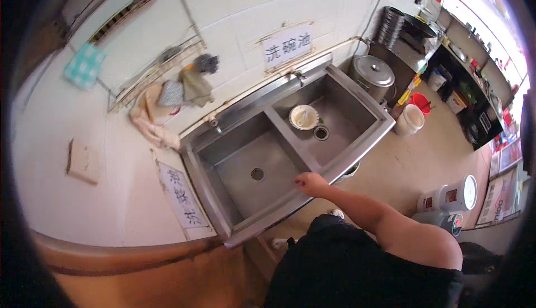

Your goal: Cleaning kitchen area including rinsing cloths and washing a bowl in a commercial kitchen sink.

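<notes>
My right hand (312, 185) hovers over or rests at the front rim of a stainless steel double sink (331, 169), near the divider; contact cannot be told. Its fingers are loosely curled, and no held thing shows. My left hand is out of view. The left basin (247, 182) has a round drain hole (257, 174) in its floor. In the right basin sits a white bowl (304, 117) with a patterned rim and a pale thing inside. Beside it lies another drain (321, 132) with a green scrap near it.
Two taps (299, 78) stand along the sink's back. Cloths (194, 88) and a scrubber (206, 63) hang on the wall at left. A lidded metal pot (374, 71) stands right of the sink. Buckets (410, 120) and white tubs (454, 193) are on the floor.
</notes>
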`<action>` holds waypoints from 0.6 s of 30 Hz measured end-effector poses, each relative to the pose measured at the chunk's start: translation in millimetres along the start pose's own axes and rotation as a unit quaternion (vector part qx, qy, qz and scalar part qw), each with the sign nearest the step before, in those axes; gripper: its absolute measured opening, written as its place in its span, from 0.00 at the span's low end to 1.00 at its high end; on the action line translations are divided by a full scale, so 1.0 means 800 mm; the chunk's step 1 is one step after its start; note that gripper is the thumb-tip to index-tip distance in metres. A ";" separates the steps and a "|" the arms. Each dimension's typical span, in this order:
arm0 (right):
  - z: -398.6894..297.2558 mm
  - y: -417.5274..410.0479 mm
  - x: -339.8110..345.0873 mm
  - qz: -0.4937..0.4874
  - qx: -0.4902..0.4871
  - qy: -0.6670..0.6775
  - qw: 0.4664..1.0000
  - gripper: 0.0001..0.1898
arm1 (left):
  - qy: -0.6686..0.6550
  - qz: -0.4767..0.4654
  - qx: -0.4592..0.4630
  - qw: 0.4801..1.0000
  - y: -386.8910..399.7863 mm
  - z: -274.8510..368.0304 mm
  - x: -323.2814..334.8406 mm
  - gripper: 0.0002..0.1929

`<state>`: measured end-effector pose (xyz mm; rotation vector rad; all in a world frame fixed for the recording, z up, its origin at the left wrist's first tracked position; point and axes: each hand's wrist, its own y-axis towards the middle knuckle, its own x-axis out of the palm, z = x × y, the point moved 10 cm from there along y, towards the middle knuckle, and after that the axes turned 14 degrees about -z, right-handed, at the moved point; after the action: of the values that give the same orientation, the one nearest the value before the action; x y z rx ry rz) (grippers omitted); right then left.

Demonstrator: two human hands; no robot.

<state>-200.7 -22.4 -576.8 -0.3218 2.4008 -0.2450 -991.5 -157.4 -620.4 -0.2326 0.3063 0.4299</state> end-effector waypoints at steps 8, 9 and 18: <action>0.180 -0.154 -0.089 0.018 0.061 0.062 0.996 0.15 | 0.032 -0.157 0.060 0.985 -0.072 0.071 0.342 0.17; 0.200 -0.170 -0.101 -0.001 0.070 0.064 0.995 0.15 | 0.035 -0.185 0.066 0.980 -0.081 0.078 0.394 0.17; 0.345 -0.234 -0.157 0.002 0.127 0.077 0.989 0.15 | 0.029 -0.398 0.072 0.914 -0.240 0.070 0.757 0.17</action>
<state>104.9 -188.2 -654.9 -0.1872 2.4849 -0.5866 -369.8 -86.1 -743.3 -0.2068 0.2745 -0.4095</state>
